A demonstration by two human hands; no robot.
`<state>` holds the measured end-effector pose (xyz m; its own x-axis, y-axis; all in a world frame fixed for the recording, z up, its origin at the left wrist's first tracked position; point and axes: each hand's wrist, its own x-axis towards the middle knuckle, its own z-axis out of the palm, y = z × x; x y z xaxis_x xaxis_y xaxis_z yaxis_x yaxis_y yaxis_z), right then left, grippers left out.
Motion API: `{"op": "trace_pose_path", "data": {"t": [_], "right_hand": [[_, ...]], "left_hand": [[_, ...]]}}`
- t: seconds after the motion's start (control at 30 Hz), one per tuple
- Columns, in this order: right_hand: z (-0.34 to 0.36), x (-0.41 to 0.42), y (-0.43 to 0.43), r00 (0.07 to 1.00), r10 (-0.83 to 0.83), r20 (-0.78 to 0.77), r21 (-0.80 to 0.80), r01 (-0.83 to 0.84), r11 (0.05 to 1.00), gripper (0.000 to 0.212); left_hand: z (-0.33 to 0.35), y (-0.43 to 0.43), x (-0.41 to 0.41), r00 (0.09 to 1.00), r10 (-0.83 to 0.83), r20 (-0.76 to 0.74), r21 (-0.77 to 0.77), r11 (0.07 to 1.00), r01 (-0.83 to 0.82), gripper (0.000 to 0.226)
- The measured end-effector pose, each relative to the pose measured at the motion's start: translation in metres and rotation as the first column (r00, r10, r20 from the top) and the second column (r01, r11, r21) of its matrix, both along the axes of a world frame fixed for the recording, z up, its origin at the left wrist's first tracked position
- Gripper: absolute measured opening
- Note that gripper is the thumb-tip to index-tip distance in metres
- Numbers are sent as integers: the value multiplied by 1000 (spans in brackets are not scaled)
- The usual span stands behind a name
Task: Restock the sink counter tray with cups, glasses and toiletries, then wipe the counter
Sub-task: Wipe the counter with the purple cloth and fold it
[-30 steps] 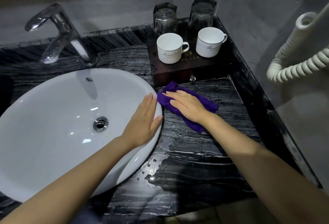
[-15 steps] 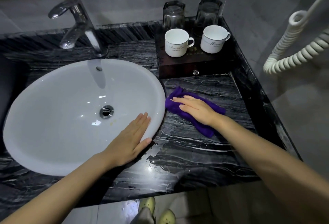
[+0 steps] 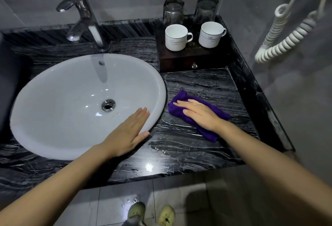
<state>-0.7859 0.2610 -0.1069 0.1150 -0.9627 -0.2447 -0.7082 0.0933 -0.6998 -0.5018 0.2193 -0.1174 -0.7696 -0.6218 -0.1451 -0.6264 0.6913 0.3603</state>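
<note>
Wiping is my job now. My right hand lies flat and open on the cloth, mid-frame on the counter. My left hand rests open on the sink rim, holding nothing. Cups sit upper right. Next I should push toward the wet patch below.

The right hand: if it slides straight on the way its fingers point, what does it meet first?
Probably the sink rim. The right hand, flat on the cloth, points left and slightly back; only bare counter lies between.
</note>
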Motion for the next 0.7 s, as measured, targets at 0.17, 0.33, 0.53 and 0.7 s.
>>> {"op": "trace_pose_path", "data": {"t": [0.17,0.33,0.53,0.7], "right_hand": [[-2,6,13,999,-49,7,-21,49,999,39],[-5,17,30,984,-175,41,-63,178,982,39],[-2,40,49,940,-341,27,-76,342,937,39],[-3,65,61,879,-476,-3,-91,474,876,40]], "left_hand": [[-1,-1,1,1000,-2,-18,14,1000,2,86],[-2,-2,3,999,-33,-23,16,999,33,89],[-3,-5,24,995,-95,1,-29,995,95,90],[-6,-8,35,988,-157,-1,-62,986,157,88]]}}
